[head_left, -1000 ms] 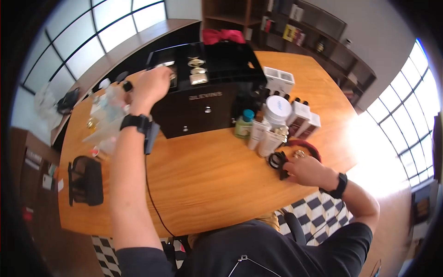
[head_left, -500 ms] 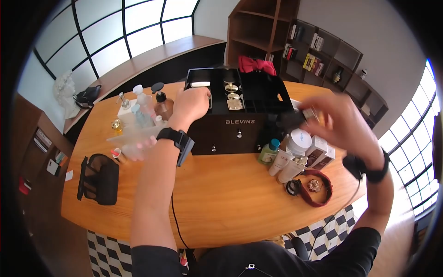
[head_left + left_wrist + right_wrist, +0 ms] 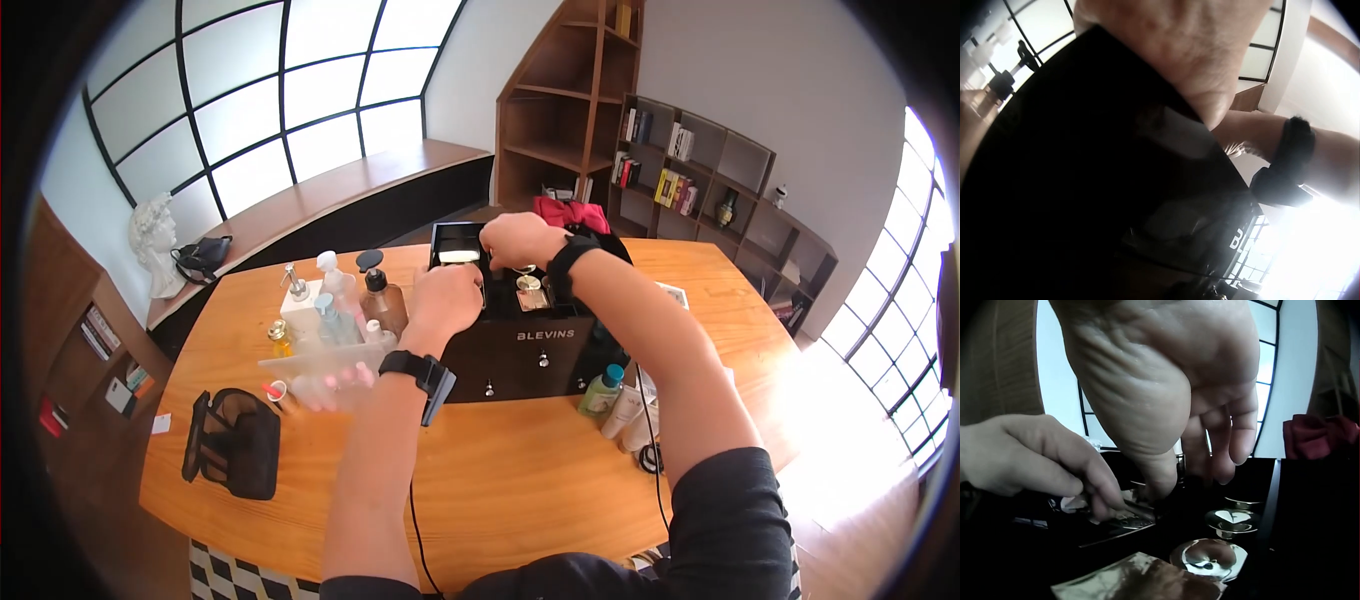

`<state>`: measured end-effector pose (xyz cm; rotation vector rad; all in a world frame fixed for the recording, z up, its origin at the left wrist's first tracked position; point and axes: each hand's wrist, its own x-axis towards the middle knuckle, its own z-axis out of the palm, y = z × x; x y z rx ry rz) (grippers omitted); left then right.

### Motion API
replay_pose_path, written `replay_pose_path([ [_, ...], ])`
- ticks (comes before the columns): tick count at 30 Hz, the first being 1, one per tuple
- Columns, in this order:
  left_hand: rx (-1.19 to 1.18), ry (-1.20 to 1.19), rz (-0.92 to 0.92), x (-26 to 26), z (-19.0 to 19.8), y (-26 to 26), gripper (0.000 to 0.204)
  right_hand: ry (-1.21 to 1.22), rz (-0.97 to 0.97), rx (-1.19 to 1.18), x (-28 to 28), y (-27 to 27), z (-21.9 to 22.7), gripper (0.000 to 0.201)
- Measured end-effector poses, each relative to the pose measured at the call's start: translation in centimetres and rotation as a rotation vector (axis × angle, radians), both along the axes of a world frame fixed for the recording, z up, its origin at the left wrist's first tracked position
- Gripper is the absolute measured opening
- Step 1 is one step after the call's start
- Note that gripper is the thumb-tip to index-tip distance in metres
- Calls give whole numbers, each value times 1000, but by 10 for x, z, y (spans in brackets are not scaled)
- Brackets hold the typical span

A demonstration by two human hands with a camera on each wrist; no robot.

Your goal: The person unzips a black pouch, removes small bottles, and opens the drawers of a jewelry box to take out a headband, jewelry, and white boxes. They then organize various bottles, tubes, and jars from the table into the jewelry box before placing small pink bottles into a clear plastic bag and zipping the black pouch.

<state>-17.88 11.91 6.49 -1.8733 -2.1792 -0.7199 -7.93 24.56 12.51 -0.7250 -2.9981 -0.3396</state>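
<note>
A glossy black box (image 3: pixel 510 365) lettered BLEVINS stands on the wooden table. My left hand (image 3: pixel 447 298) reaches into its top left compartment, and in the right wrist view its curled fingers pinch a slim shiny piece (image 3: pixel 1141 511). Beside it my right hand (image 3: pixel 522 243) points thumb and fingertips down into the dark inside of the box; I cannot tell whether anything is between them. Round shiny gold compacts (image 3: pixel 1210 557) and a square gold compact (image 3: pixel 533 298) sit just right of the hands. The left wrist view shows mostly the box's black side (image 3: pixel 1085 162).
Pump bottles (image 3: pixel 381 303) and a clear acrylic tray (image 3: pixel 325 365) stand left of the box, a black mesh case (image 3: pixel 240 445) nearer me. Right of it are a green bottle (image 3: pixel 602 392) and tubes (image 3: pixel 625 410), partly behind my right arm. A red bow (image 3: pixel 572 214) tops the back.
My right hand has picked up a small black item beside the red headband and swung it left over the box, then dipped into it. My left hand stays at the same compartment; the head view shifts.
</note>
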Motion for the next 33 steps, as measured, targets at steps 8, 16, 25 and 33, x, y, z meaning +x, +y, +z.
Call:
replay_pose_path([
  [8,2,61,-60,0,-2,-3,26,7,-31,10,-6,23,-6,22],
  [16,-123,118,-219,-1,5,-7,33,108,-91,155,-18,30,-9,15],
  [25,-218,251,-82,1,0,1,39,202,-32,171,-3,34,-5,16],
  [33,-173,500,-69,8,7,-2,23,163,27,93,56,20,31,19],
])
